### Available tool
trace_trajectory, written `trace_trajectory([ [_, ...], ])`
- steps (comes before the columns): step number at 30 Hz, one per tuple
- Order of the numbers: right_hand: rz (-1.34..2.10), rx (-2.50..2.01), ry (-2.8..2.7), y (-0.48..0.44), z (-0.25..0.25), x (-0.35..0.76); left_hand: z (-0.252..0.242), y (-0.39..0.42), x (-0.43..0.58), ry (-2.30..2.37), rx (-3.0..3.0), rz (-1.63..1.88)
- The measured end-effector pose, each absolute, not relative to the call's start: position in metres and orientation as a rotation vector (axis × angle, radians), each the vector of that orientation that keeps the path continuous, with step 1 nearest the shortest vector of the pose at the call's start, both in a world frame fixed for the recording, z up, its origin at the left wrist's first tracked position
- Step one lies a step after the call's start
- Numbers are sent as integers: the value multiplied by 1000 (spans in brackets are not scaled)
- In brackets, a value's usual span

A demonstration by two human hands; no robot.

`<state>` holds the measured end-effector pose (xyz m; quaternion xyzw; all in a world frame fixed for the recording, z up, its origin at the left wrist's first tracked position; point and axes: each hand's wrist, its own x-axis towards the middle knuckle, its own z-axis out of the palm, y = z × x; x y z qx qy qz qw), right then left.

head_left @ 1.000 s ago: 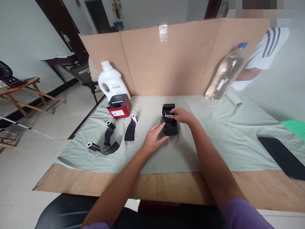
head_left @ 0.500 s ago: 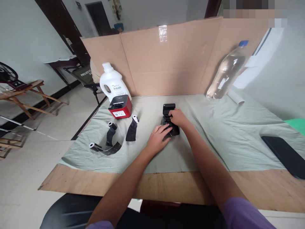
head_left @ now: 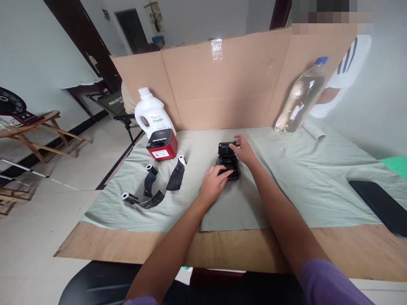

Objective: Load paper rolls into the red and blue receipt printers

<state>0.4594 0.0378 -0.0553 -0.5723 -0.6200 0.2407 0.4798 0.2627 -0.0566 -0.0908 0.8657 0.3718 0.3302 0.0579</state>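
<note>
A small black portable receipt printer (head_left: 234, 162) lies on the cloth with its hinged lid (head_left: 225, 148) raised and its dark compartment exposed. My left hand (head_left: 213, 182) is at its near left side, fingers and thumb resting over the front of the body and holding it. At the lid's right edge is my right hand (head_left: 243, 150), its thumb in front and its other fingers behind the edge. To the left lie three black paper rolls: one (head_left: 151, 170) with its strip curling down, another (head_left: 127, 196) nearer me, and a third (head_left: 182, 160) closest to the printer.
A red and black boxy printer (head_left: 168, 148) stands before a white detergent bottle (head_left: 152, 111). At right are a water bottle (head_left: 302, 99), a white tube (head_left: 314, 130) and a dark phone (head_left: 378, 205). Cardboard (head_left: 222, 93) walls the back; a person stands behind it at right.
My right hand has moved up from the printer's compartment to the lid's right edge. My left hand stays on the body. The person behind the cardboard has shifted, and my view has moved slightly.
</note>
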Motion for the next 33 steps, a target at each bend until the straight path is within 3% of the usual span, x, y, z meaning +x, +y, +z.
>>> trace_trajectory([
  [10,796,-1701,-1845,17,-15,469,-92,-59,259,1055,2648,1040],
  [20,1228,-1725,-1573,15,-40,481,-89,-60,253,1042,2633,932],
  [33,1166,-1585,-1280,-4,-67,477,-102,-56,255,1216,2204,915],
])
